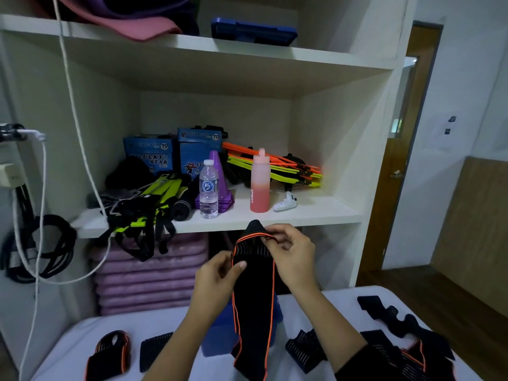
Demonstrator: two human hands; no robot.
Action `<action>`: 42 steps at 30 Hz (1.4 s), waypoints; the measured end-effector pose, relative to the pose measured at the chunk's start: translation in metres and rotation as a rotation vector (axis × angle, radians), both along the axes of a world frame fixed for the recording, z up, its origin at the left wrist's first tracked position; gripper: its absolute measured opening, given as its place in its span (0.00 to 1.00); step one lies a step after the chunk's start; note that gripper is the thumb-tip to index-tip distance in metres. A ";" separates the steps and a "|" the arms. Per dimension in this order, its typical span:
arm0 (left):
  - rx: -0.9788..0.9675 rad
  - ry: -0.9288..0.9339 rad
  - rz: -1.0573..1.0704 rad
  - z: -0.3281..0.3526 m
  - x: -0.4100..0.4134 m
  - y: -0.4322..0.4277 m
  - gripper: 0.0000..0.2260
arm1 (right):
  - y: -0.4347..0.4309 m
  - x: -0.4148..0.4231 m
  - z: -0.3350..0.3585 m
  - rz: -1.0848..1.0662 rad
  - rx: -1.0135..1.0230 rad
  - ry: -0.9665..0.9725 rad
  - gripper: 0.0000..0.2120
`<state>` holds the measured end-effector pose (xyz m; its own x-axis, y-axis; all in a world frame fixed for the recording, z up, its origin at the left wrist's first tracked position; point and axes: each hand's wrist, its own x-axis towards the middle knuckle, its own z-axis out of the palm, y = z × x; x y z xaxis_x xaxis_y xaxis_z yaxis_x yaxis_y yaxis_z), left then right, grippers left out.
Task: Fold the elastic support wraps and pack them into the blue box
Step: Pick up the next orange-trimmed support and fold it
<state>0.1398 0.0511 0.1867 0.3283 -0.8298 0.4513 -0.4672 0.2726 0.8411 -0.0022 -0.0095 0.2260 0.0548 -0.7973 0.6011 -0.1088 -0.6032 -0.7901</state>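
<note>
Wraps lie loose on the white table [68, 347] closest to me: a rolled wrap [108, 350] with orange trim on the left and a tangled heap [406, 350] of black ones on the right, none of them packed yet. Just past them stands the blue box [217, 342], mostly hidden by what the person is holding up in front of it.

That is the held wrap [254, 292], a long black band edged in orange, hanging from raised hands with its tail drooping down to the table. The left hand [217, 276] pinches the left edge between thumb and fingers. The right hand [292, 254] grips the top end, fingers curled round the orange hem.

It looks light and limp, stretchy rather than stiff, so I'd guess it will sag and twist unless it is held by both edges. The ribbed end near the hem seems the firmest place to take hold of it, and the fold likely wants pinning with a thumb before it springs open.

Beyond, the shelf [275, 215] carries a water bottle [209, 188], a pink bottle [259, 185] and blue cartons [149, 152].
</note>
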 end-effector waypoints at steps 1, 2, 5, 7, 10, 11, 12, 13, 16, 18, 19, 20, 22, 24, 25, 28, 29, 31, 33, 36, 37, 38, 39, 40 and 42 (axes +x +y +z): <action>-0.012 -0.005 0.020 -0.004 0.000 0.001 0.05 | 0.003 0.001 -0.002 0.020 0.020 0.004 0.09; -0.020 0.016 0.026 -0.006 -0.002 0.003 0.06 | 0.006 0.002 -0.006 0.053 0.056 0.008 0.09; -0.033 0.082 0.006 -0.005 -0.009 0.005 0.07 | 0.011 -0.001 -0.022 0.220 0.242 -0.006 0.11; -0.049 0.086 -0.001 -0.007 -0.011 0.004 0.08 | 0.017 -0.006 -0.035 0.321 0.339 -0.001 0.12; -0.058 0.038 0.010 -0.012 -0.016 0.004 0.08 | 0.031 -0.012 -0.050 0.332 0.339 0.026 0.11; -0.059 0.026 0.007 -0.014 -0.017 0.005 0.09 | 0.036 -0.013 -0.053 0.310 0.329 0.023 0.12; -0.053 0.015 -0.005 -0.016 -0.019 0.007 0.10 | 0.040 -0.015 -0.056 0.290 0.327 0.018 0.12; -0.033 0.006 -0.026 -0.019 -0.020 0.009 0.10 | 0.044 -0.016 -0.058 0.275 0.329 0.013 0.12; 0.083 -0.019 -0.126 -0.030 -0.019 0.018 0.04 | 0.056 -0.024 -0.066 0.242 0.357 0.004 0.11; 0.147 -0.006 -0.181 -0.039 -0.020 0.026 0.04 | 0.066 -0.030 -0.075 0.228 0.390 0.016 0.10; 0.168 0.006 -0.195 -0.043 -0.021 0.031 0.05 | 0.071 -0.034 -0.079 0.215 0.408 0.026 0.09; 0.185 0.011 -0.200 -0.046 -0.022 0.037 0.06 | 0.076 -0.037 -0.083 0.202 0.424 0.034 0.08; 0.202 0.013 -0.213 -0.050 -0.026 0.048 0.05 | 0.087 -0.043 -0.089 0.165 0.451 0.060 0.07; 0.224 0.022 -0.248 -0.053 -0.030 0.056 0.06 | 0.097 -0.050 -0.091 0.155 0.480 0.064 0.06; 0.243 0.022 -0.265 -0.054 -0.032 0.059 0.07 | 0.101 -0.053 -0.091 0.160 0.506 0.045 0.07; 0.292 0.017 -0.294 -0.052 -0.038 0.064 0.06 | 0.111 -0.063 -0.088 0.199 0.584 -0.027 0.08; 0.308 0.021 -0.301 -0.050 -0.041 0.064 0.06 | 0.112 -0.066 -0.088 0.206 0.614 -0.053 0.08; 0.341 0.031 -0.314 -0.049 -0.046 0.058 0.06 | 0.110 -0.070 -0.089 0.194 0.673 -0.097 0.09; 0.395 0.026 -0.311 -0.053 -0.052 0.048 0.07 | 0.103 -0.074 -0.096 0.166 0.722 -0.116 0.10; 0.496 -0.007 -0.291 -0.071 -0.061 0.029 0.06 | 0.087 -0.076 -0.119 0.102 0.828 -0.108 0.09; 0.531 -0.027 -0.281 -0.081 -0.064 0.022 0.05 | 0.081 -0.077 -0.131 0.073 0.865 -0.094 0.07; 0.568 -0.053 -0.267 -0.094 -0.068 0.016 0.03 | 0.074 -0.079 -0.148 0.036 0.891 -0.065 0.07; 0.609 -0.080 -0.252 -0.108 -0.071 0.009 0.01 | 0.066 -0.080 -0.167 -0.009 0.913 -0.025 0.07; 0.648 -0.103 -0.240 -0.124 -0.074 0.003 0.02 | 0.059 -0.082 -0.186 -0.058 0.936 0.023 0.07; 0.732 -0.157 -0.225 -0.157 -0.080 -0.008 0.04 | 0.049 -0.084 -0.222 -0.160 0.978 0.146 0.08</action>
<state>0.0593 0.0426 0.0293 0.0948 -0.9733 -0.2089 -0.5947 -0.2237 0.7722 -0.0858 0.0398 0.0040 -0.0753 -0.9422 -0.3264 -0.2670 0.3344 -0.9038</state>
